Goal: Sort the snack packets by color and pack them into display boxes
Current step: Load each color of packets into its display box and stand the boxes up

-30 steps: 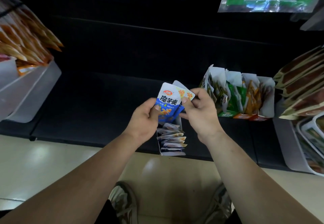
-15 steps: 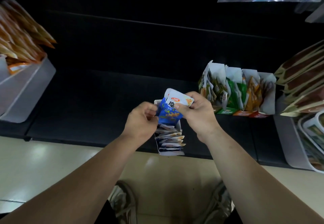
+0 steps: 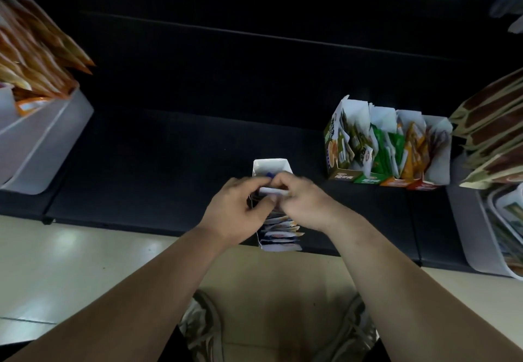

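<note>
A narrow white display box [image 3: 271, 165] stands on the dark shelf at the centre, with several blue-and-white snack packets [image 3: 280, 233] filed upright in its near half. My left hand [image 3: 237, 211] and my right hand [image 3: 304, 204] meet over the box's middle. Both pinch the blue packets [image 3: 273, 191], which sit low inside the box with only a white top edge and a blue corner showing. Fingers hide the rest of them.
To the right stand open display boxes [image 3: 343, 176] with olive, green, orange and red packets. A white bin [image 3: 42, 146] of orange packets sits at the left, white trays [image 3: 469, 234] and brown packets at the right. The pale floor and my shoes lie below the shelf edge.
Both hands have come down from above the box. The blue packets they held up have gone into the box behind the filed ones.
</note>
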Tool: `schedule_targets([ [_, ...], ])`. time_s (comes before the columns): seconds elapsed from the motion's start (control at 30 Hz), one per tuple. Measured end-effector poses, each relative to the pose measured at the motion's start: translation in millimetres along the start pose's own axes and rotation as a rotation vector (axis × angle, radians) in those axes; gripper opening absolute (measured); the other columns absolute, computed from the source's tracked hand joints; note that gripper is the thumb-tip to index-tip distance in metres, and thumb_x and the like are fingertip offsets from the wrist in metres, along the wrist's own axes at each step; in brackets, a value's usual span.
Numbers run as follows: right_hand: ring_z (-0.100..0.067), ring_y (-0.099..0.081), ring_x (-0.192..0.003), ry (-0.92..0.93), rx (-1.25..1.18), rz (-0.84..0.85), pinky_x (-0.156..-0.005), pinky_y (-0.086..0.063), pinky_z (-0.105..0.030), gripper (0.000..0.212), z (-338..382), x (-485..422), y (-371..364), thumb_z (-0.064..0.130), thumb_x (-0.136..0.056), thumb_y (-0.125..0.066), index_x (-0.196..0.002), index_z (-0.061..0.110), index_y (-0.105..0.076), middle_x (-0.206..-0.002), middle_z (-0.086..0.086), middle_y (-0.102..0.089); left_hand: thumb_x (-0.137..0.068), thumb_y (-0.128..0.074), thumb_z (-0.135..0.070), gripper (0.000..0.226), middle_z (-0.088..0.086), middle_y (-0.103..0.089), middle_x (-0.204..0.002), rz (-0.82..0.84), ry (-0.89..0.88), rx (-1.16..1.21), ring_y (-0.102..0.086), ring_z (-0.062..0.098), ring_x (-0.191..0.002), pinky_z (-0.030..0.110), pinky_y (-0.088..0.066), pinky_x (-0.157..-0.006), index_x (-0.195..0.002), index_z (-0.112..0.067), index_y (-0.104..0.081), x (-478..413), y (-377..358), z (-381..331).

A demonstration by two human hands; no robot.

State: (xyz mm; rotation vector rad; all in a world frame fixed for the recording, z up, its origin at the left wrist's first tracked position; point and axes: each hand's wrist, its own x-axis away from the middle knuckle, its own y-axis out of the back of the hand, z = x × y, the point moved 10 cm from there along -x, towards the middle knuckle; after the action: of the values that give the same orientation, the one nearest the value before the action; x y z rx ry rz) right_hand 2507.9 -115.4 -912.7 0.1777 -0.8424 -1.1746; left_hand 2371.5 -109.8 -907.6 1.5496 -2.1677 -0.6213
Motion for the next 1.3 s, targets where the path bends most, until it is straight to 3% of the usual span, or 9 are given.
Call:
schedule_targets([
  [0.1, -0.02, -0.065, -0.098, -0.042, -0.309, -0.113, -0.085, -0.052, -0.034, 0.013, -11.2, 3.9, 7.0, 0.016, -0.093, -0.068, -0.099, 0.027, -0.069, -0.103, 0.0, -0.067, -0.096, -0.04, -0.061, 0.044, -0.019, -0.066, -0.096, -0.018, -0.062, -0.204, -0.051, 0.008, -0.098, 0.037, -0.052, -0.084, -0.113, -0.035, -0.071, 4.6, 0.0, 4.0],
  [0.2, -0.007, -0.06, -0.099, 0.038, -0.24, -0.358, -0.083, -0.046, -0.015, 0.031, -16.6, 6.6, 37.2, 0.006, -0.096, -0.056, -0.096, 0.032, -0.073, -0.114, 0.008, -0.055, -0.096, -0.031, -0.064, 0.052, -0.015, -0.063, -0.098, 0.016, -0.02, -0.201, -0.053, 0.012, -0.098, 0.039, -0.052, -0.083, -0.106, -0.031, -0.069, 5.9, -5.7, 11.9],
  [0.43, -0.005, -0.025, -0.152, 0.132, 0.216, -0.038, -0.118, -0.023, -0.02, 0.035, -10.3, -32.0, 23.2, 0.019, -0.106, -0.049, -0.134, 0.034, -0.065, -0.169, 0.021, -0.017, -0.093, -0.022, -0.072, 0.066, -0.012, -0.065, -0.101, 0.016, 0.033, -0.297, -0.055, 0.012, -0.098, 0.039, -0.054, -0.079, -0.1, -0.028, -0.071, -0.7, -19.1, 9.7],
  [0.53, -0.016, -0.047, -0.139, 0.16, 0.418, -0.066, -0.111, -0.044, -0.038, 0.03, -8.6, -40.7, 27.2, 0.031, -0.105, -0.052, -0.132, 0.035, -0.064, -0.156, 0.019, -0.04, -0.097, -0.025, -0.067, 0.055, -0.013, -0.063, -0.095, 0.034, 0.031, -0.302, -0.052, 0.008, -0.101, 0.037, -0.053, -0.078, -0.096, -0.027, -0.063, -0.5, -16.9, 13.2],
  [0.67, -0.015, -0.054, -0.115, 0.124, 0.519, -0.078, -0.09, -0.049, -0.037, 0.029, -13.1, -50.1, 25.8, 0.045, -0.104, -0.05, -0.129, 0.04, -0.064, -0.121, 0.013, -0.05, -0.097, -0.027, -0.065, 0.052, -0.014, -0.064, -0.1, 0.035, -0.002, -0.26, -0.054, 0.009, -0.103, 0.036, -0.052, -0.08, -0.103, -0.028, -0.063, 3.9, -18.2, 12.0],
  [0.87, -0.013, -0.061, -0.093, 0.325, 0.171, -0.473, -0.083, -0.058, -0.04, 0.017, 11.1, -31.0, 45.6, 0.015, -0.09, -0.066, -0.099, 0.026, -0.075, -0.106, 0.012, -0.051, -0.099, -0.03, -0.063, 0.049, -0.015, -0.064, -0.104, -0.017, -0.007, -0.191, -0.053, 0.01, -0.102, 0.036, -0.052, -0.081, -0.108, -0.029, -0.064, 7.3, -18.1, 18.1],
  [1.03, -0.017, -0.073, -0.074, -0.022, 0.136, -0.001, -0.087, -0.059, -0.044, 0.026, 3.7, -22.6, 14.1, 0.043, -0.1, -0.049, -0.103, 0.035, -0.074, -0.083, 0.009, -0.07, -0.097, -0.028, -0.066, 0.053, -0.015, -0.063, -0.108, 0.004, 0.023, -0.143, -0.054, 0.011, -0.105, 0.037, -0.052, -0.085, -0.112, -0.029, -0.063, 9.0, -20.7, 23.0],
  [1.17, -0.02, -0.069, -0.063, -0.167, 0.381, 0.102, -0.075, -0.057, -0.035, 0.056, 3.8, -15.7, 14.3, 0.066, -0.104, -0.02, -0.134, 0.037, -0.058, -0.077, -0.004, -0.068, -0.096, -0.025, -0.068, 0.055, -0.02, -0.061, -0.122, 0.063, 0.05, -0.131, -0.052, 0.006, -0.113, 0.036, -0.051, -0.092, -0.125, -0.034, -0.059, 17.0, -21.5, 26.0],
  [1.3, -0.018, -0.074, -0.067, -0.18, 0.555, 0.197, -0.078, -0.058, -0.037, 0.058, 4.4, -25.9, -4.5, 0.067, -0.102, -0.014, -0.15, 0.046, -0.039, -0.093, 0.009, -0.064, -0.097, -0.024, -0.066, 0.056, -0.022, -0.057, -0.136, 0.083, 0.052, -0.119, -0.051, 0.005, -0.121, 0.035, -0.049, -0.099, -0.134, -0.037, -0.055, 24.6, -17.4, 31.9],
])
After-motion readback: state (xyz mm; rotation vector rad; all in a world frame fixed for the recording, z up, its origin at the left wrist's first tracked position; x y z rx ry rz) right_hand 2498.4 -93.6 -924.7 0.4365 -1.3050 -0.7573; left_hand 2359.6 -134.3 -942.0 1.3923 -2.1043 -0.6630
